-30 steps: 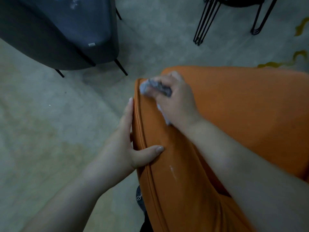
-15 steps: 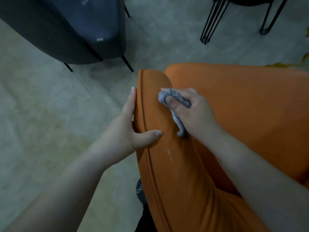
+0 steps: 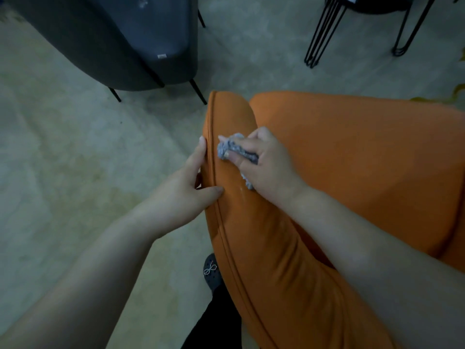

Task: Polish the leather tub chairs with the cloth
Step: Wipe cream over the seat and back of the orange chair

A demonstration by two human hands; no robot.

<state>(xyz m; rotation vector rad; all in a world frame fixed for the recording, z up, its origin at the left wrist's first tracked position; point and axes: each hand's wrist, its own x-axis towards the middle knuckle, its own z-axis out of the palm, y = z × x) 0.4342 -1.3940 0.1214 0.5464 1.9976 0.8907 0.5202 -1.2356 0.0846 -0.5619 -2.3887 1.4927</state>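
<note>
An orange leather tub chair (image 3: 352, 157) fills the right half of the head view; its padded arm runs from the lower middle up to the centre. My right hand (image 3: 266, 162) presses a crumpled grey cloth (image 3: 231, 147) onto the top of that arm, fingers closed over the cloth. My left hand (image 3: 191, 180) grips the arm's outer edge, fingers on the outside and thumb resting on the piped seam. A small pale streak shows on the leather just below the cloth.
A dark grey tub chair (image 3: 120, 46) on thin black legs stands at the upper left. Black hairpin legs of a table or stool (image 3: 324, 34) rise at the upper right. My dark shoe (image 3: 211, 270) stands on the pale floor beside the orange chair.
My right hand has slid the cloth back along the arm, from its far tip toward me, until it is beside my left hand. My left hand kept its grip.
</note>
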